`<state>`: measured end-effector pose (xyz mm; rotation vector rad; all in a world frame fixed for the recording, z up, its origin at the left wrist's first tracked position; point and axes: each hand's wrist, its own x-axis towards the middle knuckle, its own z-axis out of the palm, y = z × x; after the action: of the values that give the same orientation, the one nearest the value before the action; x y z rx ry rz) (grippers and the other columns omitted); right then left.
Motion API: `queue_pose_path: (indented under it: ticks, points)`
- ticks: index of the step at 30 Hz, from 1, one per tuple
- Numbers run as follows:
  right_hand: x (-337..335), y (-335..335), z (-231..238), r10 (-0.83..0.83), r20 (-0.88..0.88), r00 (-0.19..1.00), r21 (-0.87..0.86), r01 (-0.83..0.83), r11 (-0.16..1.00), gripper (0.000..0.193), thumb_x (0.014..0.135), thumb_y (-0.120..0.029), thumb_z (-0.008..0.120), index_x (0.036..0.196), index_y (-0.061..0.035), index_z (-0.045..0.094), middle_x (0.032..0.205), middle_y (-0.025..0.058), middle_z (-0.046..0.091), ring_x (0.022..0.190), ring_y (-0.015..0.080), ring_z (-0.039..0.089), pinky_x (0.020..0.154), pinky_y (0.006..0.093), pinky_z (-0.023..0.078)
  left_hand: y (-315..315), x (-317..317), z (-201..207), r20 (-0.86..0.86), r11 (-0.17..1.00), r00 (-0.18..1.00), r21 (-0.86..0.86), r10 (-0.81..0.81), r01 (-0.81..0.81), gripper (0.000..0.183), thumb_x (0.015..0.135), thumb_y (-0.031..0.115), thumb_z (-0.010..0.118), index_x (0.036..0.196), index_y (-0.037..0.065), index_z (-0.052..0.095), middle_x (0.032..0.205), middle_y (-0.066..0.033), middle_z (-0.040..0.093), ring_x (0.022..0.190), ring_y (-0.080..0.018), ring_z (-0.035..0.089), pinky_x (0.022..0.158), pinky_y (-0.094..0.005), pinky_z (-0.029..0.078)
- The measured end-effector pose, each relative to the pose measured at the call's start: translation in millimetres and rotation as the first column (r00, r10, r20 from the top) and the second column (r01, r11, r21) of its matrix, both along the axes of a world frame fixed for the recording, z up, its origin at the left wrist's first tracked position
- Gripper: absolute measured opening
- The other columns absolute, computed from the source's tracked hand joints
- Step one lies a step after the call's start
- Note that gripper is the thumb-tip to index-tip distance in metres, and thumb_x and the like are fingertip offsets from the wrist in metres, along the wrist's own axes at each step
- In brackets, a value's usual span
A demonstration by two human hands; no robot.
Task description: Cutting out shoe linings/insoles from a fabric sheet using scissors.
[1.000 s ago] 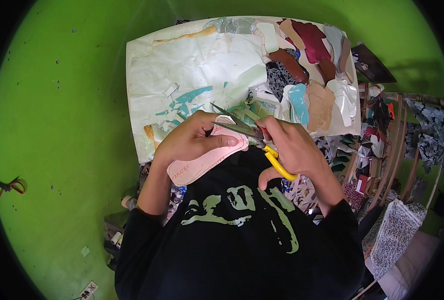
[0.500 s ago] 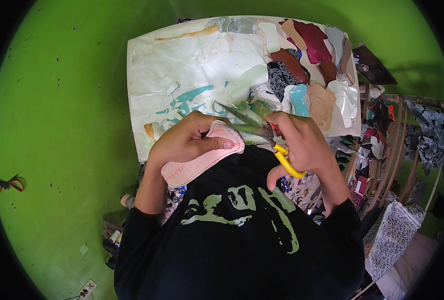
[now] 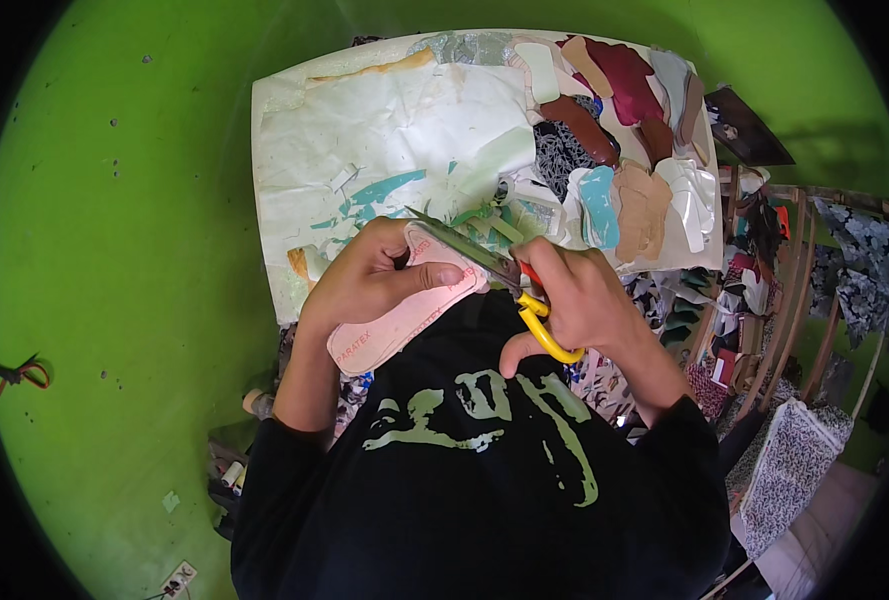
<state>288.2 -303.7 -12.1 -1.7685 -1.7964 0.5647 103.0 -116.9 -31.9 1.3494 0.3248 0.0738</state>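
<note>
My left hand [image 3: 374, 275] is closed on a pale pink insole [image 3: 389, 340] with red print, its thumb lying flat across the face. My right hand [image 3: 574, 300] grips a pair of scissors [image 3: 547, 335] with yellow and red handles. The blades run along the far right edge of the insole, and their tips reach past its top end. Whether they are parted along the edge is hard to make out. Beyond both hands, teal and green offcuts [image 3: 384, 190] lie scattered on the white sheet.
A white-covered table [image 3: 334, 120] stands ahead, with stacked tan insoles [image 3: 641, 210], a brown sole piece [image 3: 582, 130] and dark red material [image 3: 632, 85] on its right. A wooden rack [image 3: 779, 300] of fabric is farther right. Another pair of scissors [image 3: 19, 373] hangs on the green wall.
My right hand has moved left and slightly down, bringing the scissors from beside the insole onto its upper edge. The blades looked wider apart before. My left hand has barely shifted.
</note>
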Motion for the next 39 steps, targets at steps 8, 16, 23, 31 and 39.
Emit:
queue_pose_path:
  ticks: [8, 16, 23, 31, 39]
  points:
    - [6.9, 0.2, 0.0, -0.15, -0.223, 0.963, -0.134, 0.122, 0.983, 0.109, 0.042, -0.073, 0.084, 0.112, 0.0033, 0.05, 0.072, 0.0101, 0.054, 0.06, 0.0264, 0.057, 0.058, 0.0357, 0.047, -2.9, -3.8, -2.5, -0.011, 0.989, 0.994, -0.094, 0.11, -0.111, 0.016, 0.089, 0.009, 0.073, 0.1, -0.002, 0.071, 0.088, -0.0035, 0.071, 0.079, -0.0065, 0.061, 0.071, -0.0239, 0.049]
    - [1.8, -1.3, 1.7, -0.055, -0.122, 0.991, -0.115, 0.041, 0.993, 0.107, 0.051, -0.07, 0.083, 0.118, 0.0054, 0.047, 0.103, 0.0262, 0.062, 0.09, 0.045, 0.064, 0.079, 0.045, 0.052, -4.3, -1.3, -8.1, 0.118, 0.981, 0.974, 0.002, 0.191, -0.193, 0.014, 0.089, 0.006, 0.072, 0.1, -0.002, 0.07, 0.092, -0.0041, 0.072, 0.082, -0.0072, 0.062, 0.073, -0.0243, 0.05]
    - [-2.3, -3.3, 2.9, -0.061, -0.087, 0.994, -0.061, 0.056, 0.997, 0.099, 0.053, -0.069, 0.083, 0.108, 0.0038, 0.047, 0.084, 0.0201, 0.061, 0.071, 0.0418, 0.064, 0.063, 0.044, 0.052, -7.7, -0.6, -2.9, 0.035, 0.978, 0.978, 0.033, 0.204, -0.205, 0.015, 0.09, 0.008, 0.072, 0.1, -0.002, 0.07, 0.09, -0.0039, 0.071, 0.079, -0.0072, 0.061, 0.071, -0.0245, 0.05]
    - [-0.3, -5.9, -2.1, -0.157, -0.233, 0.96, -0.245, 0.098, 0.965, 0.101, 0.048, -0.071, 0.085, 0.109, 0.0008, 0.048, 0.072, 0.013, 0.054, 0.06, 0.0323, 0.055, 0.059, 0.0381, 0.047, -9.7, -2.1, -4.2, -0.01, 0.961, 0.961, -0.019, 0.275, -0.275, 0.018, 0.091, 0.015, 0.073, 0.096, -0.001, 0.069, 0.083, -0.0028, 0.07, 0.071, -0.0064, 0.06, 0.064, -0.0234, 0.048]
    - [-14.3, 0.0, -7.8, -0.137, -0.199, 0.97, -0.089, 0.121, 0.989, 0.104, 0.051, -0.069, 0.085, 0.116, 0.0015, 0.045, 0.079, 0.0138, 0.053, 0.067, 0.0301, 0.055, 0.064, 0.0378, 0.048, -17.7, 2.8, -8.0, 0.065, 0.931, 0.93, -0.076, 0.362, -0.358, 0.019, 0.092, 0.016, 0.072, 0.1, 0.0, 0.068, 0.085, -0.0027, 0.07, 0.072, -0.0067, 0.061, 0.064, -0.0233, 0.048]
